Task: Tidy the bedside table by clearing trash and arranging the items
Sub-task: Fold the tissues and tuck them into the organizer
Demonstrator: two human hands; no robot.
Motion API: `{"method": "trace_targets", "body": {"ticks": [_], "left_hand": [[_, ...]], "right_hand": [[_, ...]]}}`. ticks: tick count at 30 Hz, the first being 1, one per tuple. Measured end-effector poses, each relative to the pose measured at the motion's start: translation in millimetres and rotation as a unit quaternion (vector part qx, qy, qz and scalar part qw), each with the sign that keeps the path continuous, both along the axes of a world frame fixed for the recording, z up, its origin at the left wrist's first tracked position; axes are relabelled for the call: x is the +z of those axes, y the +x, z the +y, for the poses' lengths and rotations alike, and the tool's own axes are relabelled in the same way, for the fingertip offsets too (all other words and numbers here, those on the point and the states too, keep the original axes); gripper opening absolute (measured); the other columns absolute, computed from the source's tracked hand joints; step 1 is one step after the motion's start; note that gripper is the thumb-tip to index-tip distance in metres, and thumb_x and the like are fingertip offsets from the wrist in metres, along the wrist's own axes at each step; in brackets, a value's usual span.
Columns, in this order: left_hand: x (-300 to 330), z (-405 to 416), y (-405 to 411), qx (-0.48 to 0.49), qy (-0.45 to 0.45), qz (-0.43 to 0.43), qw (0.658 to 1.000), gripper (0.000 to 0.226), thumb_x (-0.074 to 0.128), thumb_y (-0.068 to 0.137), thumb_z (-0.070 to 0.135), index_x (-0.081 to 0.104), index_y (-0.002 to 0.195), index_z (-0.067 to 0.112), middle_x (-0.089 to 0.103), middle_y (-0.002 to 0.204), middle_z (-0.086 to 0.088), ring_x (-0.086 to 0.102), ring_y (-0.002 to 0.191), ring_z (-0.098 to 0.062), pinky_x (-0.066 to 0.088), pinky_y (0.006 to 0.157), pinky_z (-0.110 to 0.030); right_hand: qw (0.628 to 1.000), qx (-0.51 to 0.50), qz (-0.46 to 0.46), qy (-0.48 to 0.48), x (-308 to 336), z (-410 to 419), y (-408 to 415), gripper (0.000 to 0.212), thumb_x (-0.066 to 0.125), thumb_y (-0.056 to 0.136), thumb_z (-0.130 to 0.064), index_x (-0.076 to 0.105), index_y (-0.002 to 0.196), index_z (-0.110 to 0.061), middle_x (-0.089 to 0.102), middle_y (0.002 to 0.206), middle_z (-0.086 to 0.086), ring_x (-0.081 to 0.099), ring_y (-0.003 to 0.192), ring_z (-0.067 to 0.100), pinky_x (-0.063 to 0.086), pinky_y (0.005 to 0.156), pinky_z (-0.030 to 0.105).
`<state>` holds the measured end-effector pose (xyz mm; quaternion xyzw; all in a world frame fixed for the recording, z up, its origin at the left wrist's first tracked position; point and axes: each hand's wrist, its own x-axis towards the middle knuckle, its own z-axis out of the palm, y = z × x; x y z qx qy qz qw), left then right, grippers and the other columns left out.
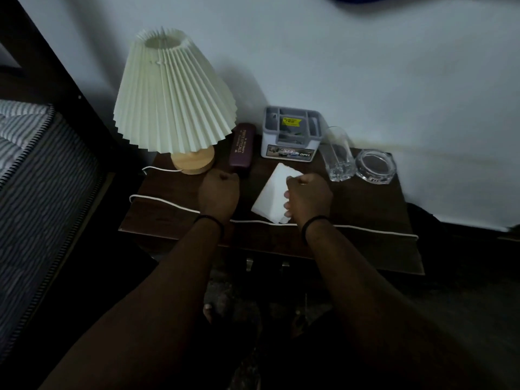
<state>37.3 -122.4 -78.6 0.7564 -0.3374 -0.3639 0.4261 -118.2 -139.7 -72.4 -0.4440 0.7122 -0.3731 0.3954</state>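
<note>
- One white folded paper [271, 192] lay near the middle of the dark bench [365, 209], the right hand [308, 197] curled round its right edge.
- The left hand [218, 192] was closed in a fist, holding nothing, just before one maroon glasses case [242, 147].
- One pleated lamp [171, 99] stood at the back left; its one white cord [168, 202] ran along the front edge.
- One grey organiser box [291, 136], one clear tumbler [337, 154] and one glass ashtray [375, 166] lined the back.
- One striped mattress [33, 164] lay to the left.
</note>
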Motion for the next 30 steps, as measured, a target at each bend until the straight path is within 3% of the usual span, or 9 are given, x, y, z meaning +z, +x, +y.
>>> {"method": "trace_targets", "body": {"ticks": [4, 7, 11, 15, 18, 20, 24, 27, 30], "left_hand": [[-2.5, 14.9, -11.5, -0.126, 0.037, -0.124, 0.983, 0.029, 0.059, 0.092, 0.028, 0.073, 0.08, 0.006, 0.072, 0.087, -0.016, 0.066, 0.089, -0.034, 0.043, 0.071, -0.03], [-4.9, 19.5, -15.7, -0.168, 0.045, -0.168, 0.97, 0.025, 0.062, 0.091, 0.033, 0.077, 0.089, 0.014, 0.074, 0.097, -0.01, 0.066, 0.095, -0.029, 0.046, 0.078, -0.031], [-9.1, 17.8, -20.4, -0.199, 0.05, -0.204, 0.957, 0.019, 0.067, 0.087, 0.033, 0.075, 0.09, 0.016, 0.074, 0.099, -0.009, 0.066, 0.097, -0.028, 0.048, 0.082, -0.032], [-10.9, 11.6, -27.4, -0.213, 0.048, -0.209, 0.953, 0.011, 0.071, 0.083, 0.035, 0.069, 0.081, 0.024, 0.074, 0.098, -0.005, 0.067, 0.095, -0.024, 0.052, 0.084, -0.035], [-14.3, 8.3, -32.1, -0.213, 0.053, -0.213, 0.952, 0.017, 0.072, 0.081, 0.038, 0.066, 0.072, 0.026, 0.074, 0.093, -0.003, 0.067, 0.091, -0.022, 0.049, 0.077, -0.03], [-15.1, 7.4, -33.9, -0.216, 0.057, -0.215, 0.951, 0.019, 0.073, 0.08, 0.039, 0.066, 0.069, 0.025, 0.074, 0.09, -0.002, 0.068, 0.088, -0.021, 0.049, 0.076, -0.03], [-15.7, 6.2, -33.4, -0.237, 0.045, -0.19, 0.952, 0.028, 0.074, 0.081, 0.037, 0.059, 0.059, 0.028, 0.069, 0.074, 0.003, 0.067, 0.079, -0.018, 0.051, 0.072, -0.031], [-14.7, 6.5, -33.7, -0.246, 0.038, -0.179, 0.952, 0.026, 0.072, 0.084, 0.036, 0.059, 0.062, 0.029, 0.064, 0.068, 0.009, 0.066, 0.077, -0.015, 0.046, 0.069, -0.028], [-15.2, 6.7, -34.0, -0.251, 0.029, -0.175, 0.952, 0.019, 0.068, 0.086, 0.034, 0.065, 0.069, 0.026, 0.07, 0.077, 0.004, 0.067, 0.081, -0.016, 0.05, 0.075, -0.031]], "right_hand": [[0.999, -0.023, -0.004, 0.036, -3.1, 10.4, -27.5, 0.013, 0.059, 0.082, -0.021, 0.065, 0.074, -0.012, 0.07, 0.069, 0.014, 0.063, 0.044, 0.025, 0.057, 0.048, 0.038], [0.996, -0.001, -0.017, 0.088, -6.6, 13.8, -31.3, 0.014, 0.058, 0.08, -0.016, 0.062, 0.068, -0.011, 0.068, 0.065, 0.014, 0.062, 0.044, 0.025, 0.058, 0.052, 0.042], [0.996, 0.027, 0.027, 0.084, -12.2, 6.6, -30.4, 0.023, 0.058, 0.076, -0.018, 0.069, 0.088, -0.001, 0.073, 0.089, 0.021, 0.072, 0.079, 0.039, 0.06, 0.075, 0.053], [0.995, 0.028, 0.016, 0.09, -15.8, 1.8, -27.6, 0.018, 0.059, 0.077, -0.015, 0.067, 0.086, -0.003, 0.073, 0.08, 0.018, 0.072, 0.065, 0.036, 0.061, 0.063, 0.051], [0.996, 0.031, 0.028, 0.083, -16.9, -4.2, -27.2, 0.015, 0.06, 0.075, -0.014, 0.069, 0.081, -0.003, 0.073, 0.081, 0.02, 0.072, 0.073, 0.039, 0.061, 0.067, 0.053], [0.996, 0.028, 0.025, 0.081, -14.8, -5.8, -25.9, 0.007, 0.061, 0.078, -0.011, 0.065, 0.072, -0.012, 0.072, 0.079, 0.019, 0.072, 0.068, 0.037, 0.061, 0.061, 0.053], [0.997, 0.028, 0.034, 0.07, -14.5, -7.6, -25.3, 0.007, 0.064, 0.082, -0.012, 0.066, 0.078, -0.018, 0.065, 0.061, 0.005, 0.063, 0.044, 0.022, 0.057, 0.045, 0.037], [0.998, 0.029, 0.042, 0.047, -14.6, -6.1, -25.0, 0.014, 0.069, 0.082, -0.026, 0.072, 0.089, -0.015, 0.067, 0.065, 0.006, 0.065, 0.055, 0.024, 0.059, 0.056, 0.039], [0.998, 0.024, 0.027, 0.046, -15.1, -3.9, -25.5, 0.024, 0.077, 0.077, -0.034, 0.063, 0.062, -0.021, 0.065, 0.063, 0.005, 0.063, 0.062, 0.022, 0.056, 0.069, 0.041]]}}
